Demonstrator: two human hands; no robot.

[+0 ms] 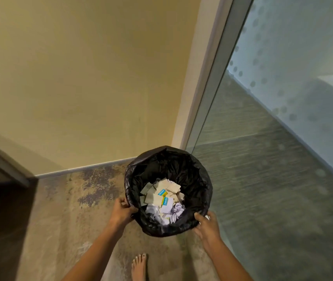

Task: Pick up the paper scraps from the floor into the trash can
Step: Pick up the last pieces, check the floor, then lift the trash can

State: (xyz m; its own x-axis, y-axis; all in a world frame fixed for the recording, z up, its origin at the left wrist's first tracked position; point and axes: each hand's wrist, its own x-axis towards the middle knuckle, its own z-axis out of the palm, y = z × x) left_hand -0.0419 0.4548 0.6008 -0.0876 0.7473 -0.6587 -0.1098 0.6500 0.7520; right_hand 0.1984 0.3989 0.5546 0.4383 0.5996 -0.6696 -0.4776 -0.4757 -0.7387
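There is one black-lined trash can (200,185). Inside it is one heap of paper scraps (162,196), too many to count, and two of them are blue-printed. Two hands are at its rim, the left hand (122,209) and the right hand (207,224). One bare foot (139,264) is below it.

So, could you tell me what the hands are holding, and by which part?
Both grip the black-lined trash can by its rim: the left hand on the left edge, the right hand on the near right edge.
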